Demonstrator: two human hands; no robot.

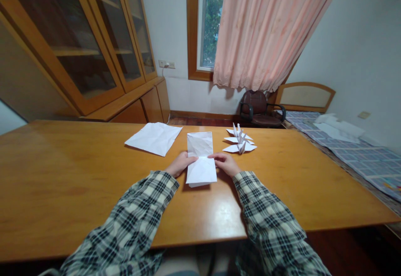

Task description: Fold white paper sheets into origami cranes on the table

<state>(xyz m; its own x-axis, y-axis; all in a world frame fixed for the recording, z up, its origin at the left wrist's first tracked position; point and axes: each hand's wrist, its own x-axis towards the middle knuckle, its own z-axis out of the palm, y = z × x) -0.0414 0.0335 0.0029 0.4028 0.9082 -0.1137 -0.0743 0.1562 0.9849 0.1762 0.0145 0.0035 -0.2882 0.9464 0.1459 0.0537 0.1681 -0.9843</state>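
Between my two hands is a folded sheet of white paper (201,170), creased across its middle, with its upper part tilted up and its lower part toward me. My left hand (180,164) pinches its left edge near the crease, thumb on top. On the opposite edge my right hand (226,163) grips it with thumb and fingers, also close to the crease. The fingers beneath the paper are partly hidden. A creased, flat sheet of white paper (154,138) lies beyond my left hand. Three folded paper cranes (239,140) stand in a row beyond my right hand.
The wooden table (94,184) spreads to both sides, its front edge close to my body. A glass-door cabinet (103,37) stands at the left. Behind the table are a brown armchair (258,106) and a pink curtain (260,29). A bed (351,146) is on the right.
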